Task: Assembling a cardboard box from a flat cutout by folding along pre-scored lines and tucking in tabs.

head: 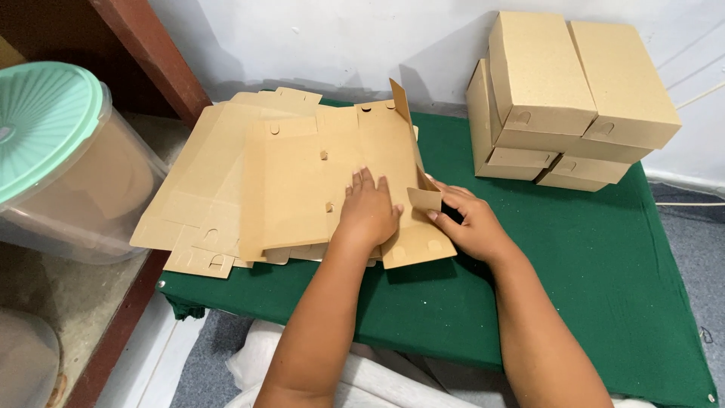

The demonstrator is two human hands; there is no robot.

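Observation:
A flat brown cardboard box blank (pixel 302 181) lies on top of a pile of similar blanks (pixel 204 181) on a green-covered table (pixel 604 264). My left hand (pixel 368 208) presses flat on the blank's right part, fingers spread. My right hand (pixel 468 223) grips the blank's right side panel (pixel 411 136), which stands folded up, with a small flap (pixel 425 199) bent by the fingers.
Several folded brown cardboard boxes (pixel 559 98) are stacked at the table's back right against a white wall. A clear plastic tub with a mint-green lid (pixel 45 128) stands on a ledge at left. White cloth (pixel 377 378) lies below the table's front edge.

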